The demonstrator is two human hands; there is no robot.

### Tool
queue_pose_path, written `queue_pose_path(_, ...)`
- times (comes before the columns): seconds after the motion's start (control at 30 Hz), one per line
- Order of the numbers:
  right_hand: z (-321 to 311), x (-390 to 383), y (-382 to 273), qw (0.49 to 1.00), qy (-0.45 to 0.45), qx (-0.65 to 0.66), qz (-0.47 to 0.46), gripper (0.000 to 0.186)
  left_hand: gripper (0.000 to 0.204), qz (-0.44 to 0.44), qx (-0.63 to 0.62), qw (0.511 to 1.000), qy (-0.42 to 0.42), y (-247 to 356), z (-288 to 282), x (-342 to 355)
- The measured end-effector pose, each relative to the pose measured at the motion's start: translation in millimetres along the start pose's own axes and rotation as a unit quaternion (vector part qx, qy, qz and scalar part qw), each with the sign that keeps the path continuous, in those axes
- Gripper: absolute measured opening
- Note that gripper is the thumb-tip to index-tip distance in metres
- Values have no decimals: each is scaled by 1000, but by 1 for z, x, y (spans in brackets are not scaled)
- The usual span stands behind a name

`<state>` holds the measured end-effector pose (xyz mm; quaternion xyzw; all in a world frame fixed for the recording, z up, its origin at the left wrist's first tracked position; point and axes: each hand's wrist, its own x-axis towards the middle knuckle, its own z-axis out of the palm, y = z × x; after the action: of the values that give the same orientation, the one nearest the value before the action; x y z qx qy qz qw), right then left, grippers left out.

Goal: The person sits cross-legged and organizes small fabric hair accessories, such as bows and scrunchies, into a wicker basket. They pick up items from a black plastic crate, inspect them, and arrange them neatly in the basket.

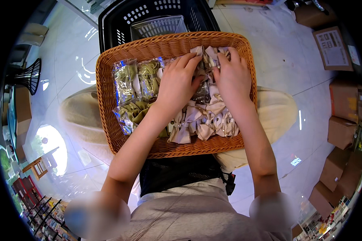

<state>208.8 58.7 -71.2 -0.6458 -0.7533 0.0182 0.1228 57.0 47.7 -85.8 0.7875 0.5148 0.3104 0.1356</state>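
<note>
A brown wicker basket [108,132] rests across my lap, filled with fabric hair bows. My left hand [177,82] reaches over its middle, fingers bent around the edge of a pale beige bow [211,54] near the far side. From the right, my right hand [233,78] curls its fingers and thumb over the same group of bows. Clear plastic shows between the two hands. More pale pinkish bows [203,122] lie loosely piled below them. At the left sit olive-green fabric pieces [149,78] in clear wrappers; my left forearm hides part of them.
Beyond the wicker basket stands a black plastic basket [110,26] with a grey perforated basket [159,25] inside. Cardboard boxes [342,132] line the right side of the glossy tiled floor [285,72]. A black wire stand [30,78] is at the left.
</note>
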Motion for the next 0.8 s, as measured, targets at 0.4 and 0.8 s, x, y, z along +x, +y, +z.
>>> queue_pose_path(0.4,-13,-3,-13,982,25,106,-153,43,57,-97,118,972,-181,2,-47,-27)
queue_pose_path(0.8,-3,-10,-11,979,-50,58,-192,57,56,-21,72,994,-85,-16,-16,-36)
